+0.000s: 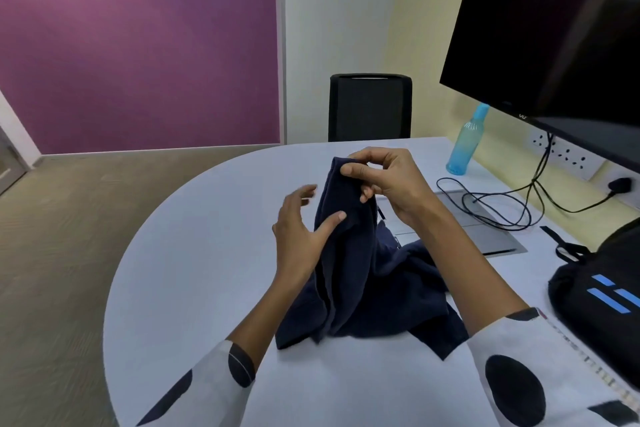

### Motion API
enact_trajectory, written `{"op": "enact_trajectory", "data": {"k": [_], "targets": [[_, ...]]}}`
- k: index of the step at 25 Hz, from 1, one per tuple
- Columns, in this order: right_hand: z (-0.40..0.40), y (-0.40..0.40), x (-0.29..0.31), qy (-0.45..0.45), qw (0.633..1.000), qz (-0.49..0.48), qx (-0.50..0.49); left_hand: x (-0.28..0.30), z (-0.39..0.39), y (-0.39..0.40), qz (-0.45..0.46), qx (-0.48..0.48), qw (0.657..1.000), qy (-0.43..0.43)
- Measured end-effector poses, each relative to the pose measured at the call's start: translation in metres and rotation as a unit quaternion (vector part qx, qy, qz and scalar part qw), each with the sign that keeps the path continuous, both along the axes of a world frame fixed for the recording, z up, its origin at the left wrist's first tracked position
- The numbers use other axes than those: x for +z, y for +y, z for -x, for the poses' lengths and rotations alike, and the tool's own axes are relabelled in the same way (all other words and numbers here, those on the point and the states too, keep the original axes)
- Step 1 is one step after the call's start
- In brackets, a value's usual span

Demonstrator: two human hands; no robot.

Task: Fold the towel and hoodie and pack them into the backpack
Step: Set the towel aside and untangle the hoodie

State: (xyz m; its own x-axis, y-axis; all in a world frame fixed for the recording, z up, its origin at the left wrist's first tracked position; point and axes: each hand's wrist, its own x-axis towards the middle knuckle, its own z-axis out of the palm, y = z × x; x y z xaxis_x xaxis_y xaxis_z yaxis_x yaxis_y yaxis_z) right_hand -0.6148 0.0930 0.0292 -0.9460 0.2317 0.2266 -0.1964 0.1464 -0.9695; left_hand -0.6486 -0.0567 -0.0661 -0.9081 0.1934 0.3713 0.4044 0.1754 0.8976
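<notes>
A dark navy hoodie [360, 284] lies bunched on the white table [194, 253], with one part lifted up above the heap. My right hand [388, 180] pinches the top edge of that raised part between thumb and fingers. My left hand [301, 229] is at the left side of the raised cloth, fingers spread, thumb touching the fabric. A black backpack [602, 291] with blue stripes stands at the right edge of the table. No towel is in view.
A closed grey laptop [485, 225] with a black cable [502, 204] looped over it lies behind the hoodie. A blue water bottle [465, 140] stands at the back right under a large black monitor [554, 38]. A black chair [370, 107] is at the far side.
</notes>
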Motion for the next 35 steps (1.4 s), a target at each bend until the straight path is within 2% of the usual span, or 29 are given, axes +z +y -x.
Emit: {"op": "enact_trajectory", "data": {"k": [3,9,12,14,17,22,25,27,31,35], "targets": [[-0.002,0.003,0.005,0.026,0.999,0.024,0.002,-0.012,0.006,-0.005,0.038,-0.055,0.997,-0.035],[-0.003,0.029,0.012,0.081,0.983,0.147,-0.075,-0.065,0.005,-0.022,0.157,-0.065,0.976,-0.134],[0.002,0.042,0.001,0.091,0.977,0.162,-0.107,-0.066,0.001,-0.027,0.150,-0.119,0.973,-0.127],[0.008,0.047,-0.012,0.087,0.978,0.135,-0.132,-0.052,-0.008,-0.024,0.108,-0.188,0.970,-0.110],[0.010,0.044,-0.031,0.044,0.989,0.021,-0.140,-0.029,-0.016,-0.015,0.072,-0.236,0.966,-0.078],[-0.004,0.021,-0.067,-0.026,0.985,-0.170,0.005,-0.022,-0.008,-0.012,0.052,-0.219,0.972,-0.063],[-0.012,0.009,-0.078,-0.109,0.971,-0.194,0.084,-0.021,-0.002,-0.016,0.014,-0.204,0.975,-0.089],[-0.013,0.006,-0.080,-0.135,0.965,-0.204,0.097,-0.020,-0.002,-0.019,0.004,-0.210,0.973,-0.096],[-0.009,-0.001,-0.081,-0.123,0.973,-0.178,0.074,-0.023,-0.004,-0.024,0.003,-0.173,0.981,-0.090],[-0.005,-0.011,-0.086,-0.092,0.981,-0.170,0.028,-0.038,-0.022,-0.027,-0.037,-0.046,0.990,-0.130]]}}
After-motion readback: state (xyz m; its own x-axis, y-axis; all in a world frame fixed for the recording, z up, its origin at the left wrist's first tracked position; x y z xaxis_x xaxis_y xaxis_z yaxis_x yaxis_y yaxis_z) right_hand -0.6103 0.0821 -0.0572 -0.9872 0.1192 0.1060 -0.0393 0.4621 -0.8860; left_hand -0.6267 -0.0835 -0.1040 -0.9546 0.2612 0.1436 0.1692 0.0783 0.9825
